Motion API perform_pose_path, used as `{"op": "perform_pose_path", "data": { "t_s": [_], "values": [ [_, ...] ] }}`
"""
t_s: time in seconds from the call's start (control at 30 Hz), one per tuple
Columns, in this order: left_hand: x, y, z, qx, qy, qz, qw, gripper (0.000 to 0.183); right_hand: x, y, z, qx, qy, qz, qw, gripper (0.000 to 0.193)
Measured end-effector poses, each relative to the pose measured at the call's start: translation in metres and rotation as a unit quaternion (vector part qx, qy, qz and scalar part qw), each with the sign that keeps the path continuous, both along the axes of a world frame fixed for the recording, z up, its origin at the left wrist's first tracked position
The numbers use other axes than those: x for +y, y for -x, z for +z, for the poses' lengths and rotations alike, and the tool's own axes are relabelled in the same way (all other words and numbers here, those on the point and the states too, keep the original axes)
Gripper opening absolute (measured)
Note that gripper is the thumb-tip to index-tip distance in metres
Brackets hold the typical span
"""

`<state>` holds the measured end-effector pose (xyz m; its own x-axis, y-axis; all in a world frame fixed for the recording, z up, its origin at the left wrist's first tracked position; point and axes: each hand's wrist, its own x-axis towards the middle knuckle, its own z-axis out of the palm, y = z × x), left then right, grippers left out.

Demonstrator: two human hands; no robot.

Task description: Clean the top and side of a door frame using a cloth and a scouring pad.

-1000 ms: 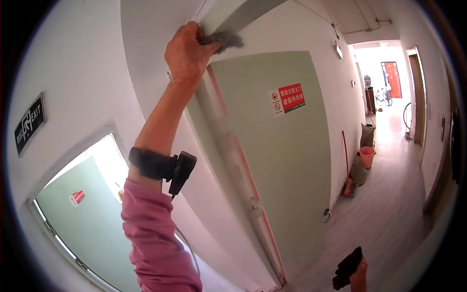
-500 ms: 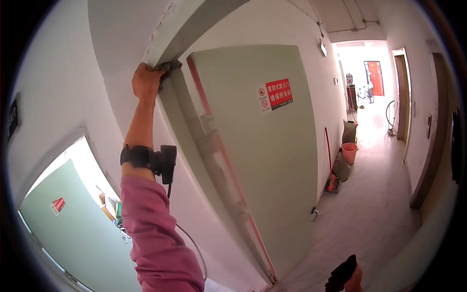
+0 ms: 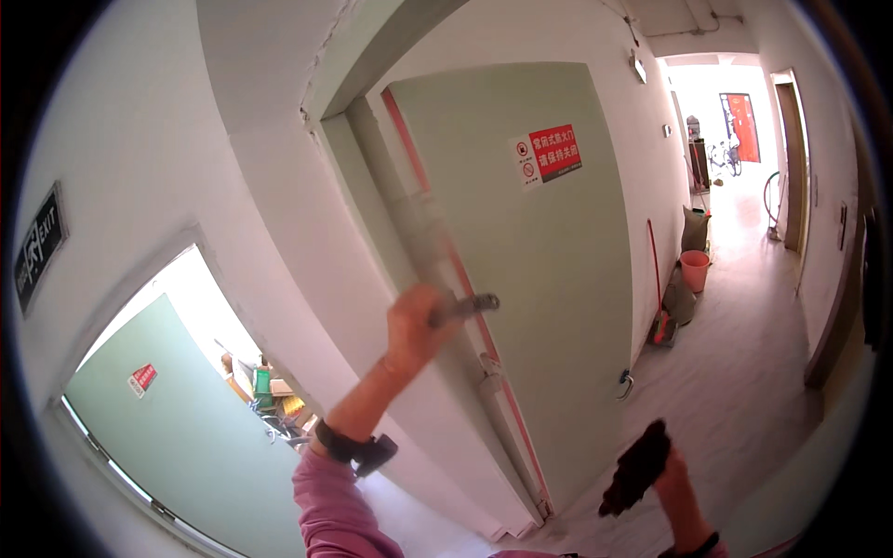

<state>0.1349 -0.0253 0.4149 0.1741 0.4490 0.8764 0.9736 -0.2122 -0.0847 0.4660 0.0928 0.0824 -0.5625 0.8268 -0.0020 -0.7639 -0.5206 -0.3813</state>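
I had the left hand (image 3: 415, 322) just off centre toward seven o'clock, its fingers closed around a dark grey pad (image 3: 473, 305) whose free end pointed toward three. Blur hid the pad's exact kind. The pad overlapped the red strip (image 3: 406, 139) along the edge of the green door (image 3: 539, 270), but I could not tell whether it touched.

The right hand (image 3: 675, 479) hung out toward four o'clock, apart from the door, gripping a bunched dark cloth (image 3: 638, 470); I could not make out each finger. The door handle (image 3: 625, 384) lay toward four too, nearer the centre. The door frame (image 3: 352, 163) rose toward eleven.

I judged the step in hand to be working the pad along the door's edge and frame. To my mind, the next move called for a firm hold, the pad flat against the surface, and knuckles clear of the edge.
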Motion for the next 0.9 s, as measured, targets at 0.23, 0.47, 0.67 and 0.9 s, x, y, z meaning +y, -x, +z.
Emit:
{"op": "perform_pose_path", "data": {
  "t_s": [0.23,0.47,0.67,0.9],
  "values": [
    [-0.044,0.011,-0.057,-0.015,0.062,0.058,0.996,0.028,0.005,0.024,0.066,0.095,-0.029,-0.001,0.995,0.031],
    [-0.032,0.029,-0.06,0.084,0.102,0.08,0.988,0.024,-0.036,0.079,0.046,0.162,0.002,0.186,0.969,0.024],
    [0.003,0.063,-0.048,0.165,0.096,0.014,0.981,0.02,0.022,0.113,0.152,0.163,-0.265,-0.013,0.95,0.034],
    [0.034,0.084,-0.048,0.124,0.108,0.03,0.986,0.02,0.06,0.171,0.261,-0.176,-0.589,-0.493,0.615,0.039]
  ]
}}
